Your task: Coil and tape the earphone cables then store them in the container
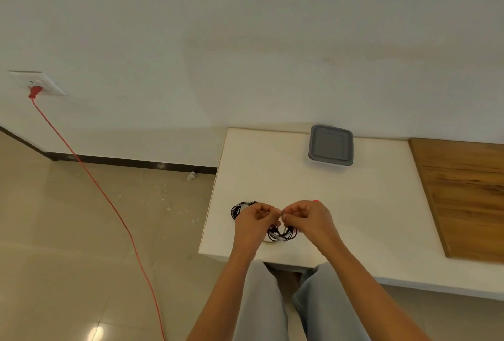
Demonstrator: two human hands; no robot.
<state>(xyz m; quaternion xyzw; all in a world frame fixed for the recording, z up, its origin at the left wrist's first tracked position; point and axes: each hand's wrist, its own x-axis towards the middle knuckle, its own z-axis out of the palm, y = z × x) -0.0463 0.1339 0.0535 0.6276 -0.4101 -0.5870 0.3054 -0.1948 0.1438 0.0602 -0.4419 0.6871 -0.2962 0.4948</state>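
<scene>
Both of my hands meet over the near left part of the white table (272,166). My left hand (252,222) and my right hand (308,219) pinch something small between thumb and fingertips; it looks like a piece of tape, but I cannot tell. Just under them lies a coiled black earphone cable (282,234) on top of a tape roll. A second black coil (240,208) lies on the table behind my left hand. A container with a grey lid (330,145) stands shut at the table's far edge, against the wall.
A brown wooden board (463,198) covers the right side of the table. A red power cord (109,204) runs from a wall socket (36,84) across the tiled floor on the left. My knees sit under the table's near edge.
</scene>
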